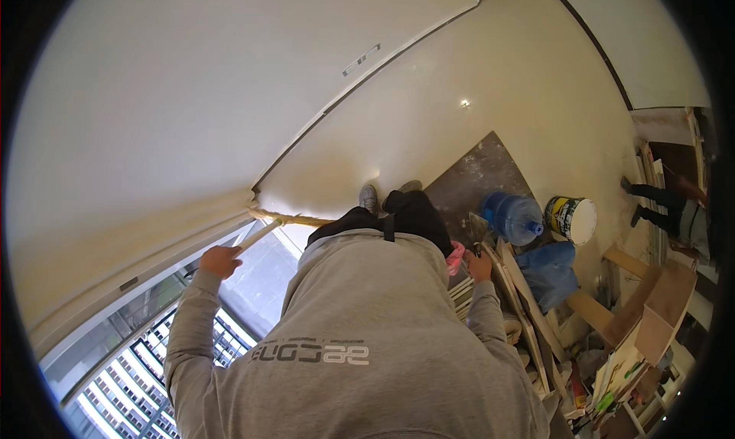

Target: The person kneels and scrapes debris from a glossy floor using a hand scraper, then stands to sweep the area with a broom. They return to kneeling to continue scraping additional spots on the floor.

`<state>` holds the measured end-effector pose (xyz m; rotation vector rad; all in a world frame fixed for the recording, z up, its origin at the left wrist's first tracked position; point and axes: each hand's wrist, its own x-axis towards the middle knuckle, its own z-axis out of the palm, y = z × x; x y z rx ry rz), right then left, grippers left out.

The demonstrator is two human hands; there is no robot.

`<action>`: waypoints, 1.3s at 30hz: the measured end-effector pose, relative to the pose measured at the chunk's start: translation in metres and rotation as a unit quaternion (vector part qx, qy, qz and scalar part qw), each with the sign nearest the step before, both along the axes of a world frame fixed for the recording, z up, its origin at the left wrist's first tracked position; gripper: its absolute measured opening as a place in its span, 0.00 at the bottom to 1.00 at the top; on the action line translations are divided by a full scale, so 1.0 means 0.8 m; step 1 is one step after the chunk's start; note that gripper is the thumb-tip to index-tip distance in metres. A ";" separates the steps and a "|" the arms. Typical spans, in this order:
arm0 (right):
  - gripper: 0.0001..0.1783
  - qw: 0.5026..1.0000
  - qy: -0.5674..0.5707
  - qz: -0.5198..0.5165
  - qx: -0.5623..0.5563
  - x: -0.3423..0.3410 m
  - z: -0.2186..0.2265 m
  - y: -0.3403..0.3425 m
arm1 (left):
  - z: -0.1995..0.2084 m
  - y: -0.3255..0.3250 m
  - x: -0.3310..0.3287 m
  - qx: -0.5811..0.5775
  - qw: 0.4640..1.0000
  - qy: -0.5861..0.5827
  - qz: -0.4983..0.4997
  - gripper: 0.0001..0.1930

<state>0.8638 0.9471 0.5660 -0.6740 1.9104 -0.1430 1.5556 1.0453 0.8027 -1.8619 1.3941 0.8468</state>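
My left hand is closed around one end of a pale, straight stick beside the window. The stick's far end reaches the yellowish strip along the bottom of the opening; its tip is too small to make out. On my right side, my right hand is closed on a dark-handled tool, and a flat grey blade like a scraper's shows beyond it. A crumpled pink thing, perhaps cloth or plastic, lies against that hand's inner side. My shoes stand on the pale floor near the wall.
A blue water jug lies on a dark board, next to a tub with a white lid. Leaning boards, a blue plastic bag and scrap wood crowd my right. Another person is at the far right.
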 end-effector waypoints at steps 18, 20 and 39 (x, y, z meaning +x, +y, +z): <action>0.26 0.980 0.141 0.141 -0.028 -0.068 0.026 -0.058 | -0.293 -0.332 -0.216 -0.073 0.969 -0.008 -0.235 0.11; 0.26 0.988 0.123 0.085 -0.039 -0.114 0.007 -0.074 | -0.296 -0.419 -0.277 -0.063 0.963 0.004 -0.264 0.11; 0.26 0.984 0.119 -0.129 0.022 -0.249 -0.038 -0.116 | -0.278 -0.970 -0.745 -0.259 0.864 0.196 -0.385 0.08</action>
